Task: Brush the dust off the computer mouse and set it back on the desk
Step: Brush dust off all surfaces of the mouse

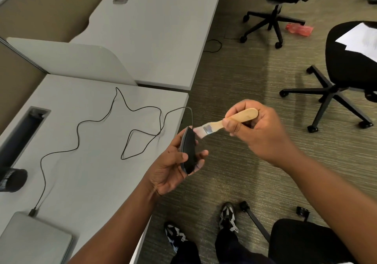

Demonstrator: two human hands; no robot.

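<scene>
Left grip [173, 167] holds one mouse [188, 151]; right grip [257, 129] one brush [222, 123]

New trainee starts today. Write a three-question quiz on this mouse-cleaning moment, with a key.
1. True or false: the mouse lies on the desk.
2. Which hand grips the brush? A) left B) right
3. Fill in: the mouse cable runs across the desk to the ____.

Key: 1. False, the left hand holds it off the desk edge. 2. B, the right hand. 3. Laptop.
</scene>
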